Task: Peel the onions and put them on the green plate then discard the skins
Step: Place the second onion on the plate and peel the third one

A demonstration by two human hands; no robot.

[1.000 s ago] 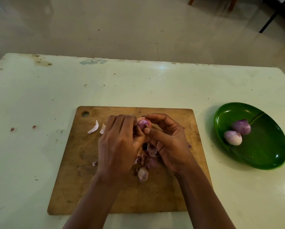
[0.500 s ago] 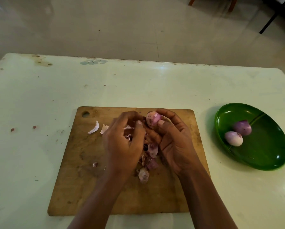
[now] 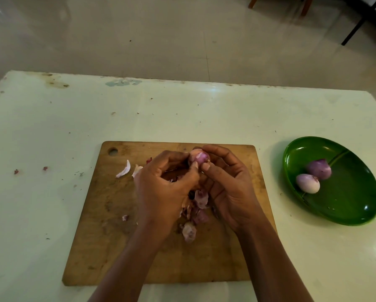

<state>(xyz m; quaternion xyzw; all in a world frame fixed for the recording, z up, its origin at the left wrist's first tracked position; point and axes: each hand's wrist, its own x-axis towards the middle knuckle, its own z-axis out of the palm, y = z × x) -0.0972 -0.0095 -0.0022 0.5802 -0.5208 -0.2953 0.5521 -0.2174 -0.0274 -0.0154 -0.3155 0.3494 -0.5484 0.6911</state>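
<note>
Above the far half of a wooden cutting board (image 3: 108, 236), both hands meet around one partly peeled onion (image 3: 199, 159). Right hand (image 3: 228, 188): fingers curled over the onion from the far side, thumb pressed against its near face. Left hand (image 3: 163, 188): fingers bent inward, fingertips and thumb pinching at the onion's left side. Loose purple skins (image 3: 196, 209) lie heaped on the board between and below the wrists; two pale skin slivers (image 3: 124, 170) lie on the board left of the left hand. Green plate (image 3: 352, 205): on the desk (image 3: 182, 114) to the right of the board, well apart from it, holding two peeled onions (image 3: 308, 183) that touch each other near its left rim. Small skin flecks (image 3: 16, 171) dot the desk at left.
</note>
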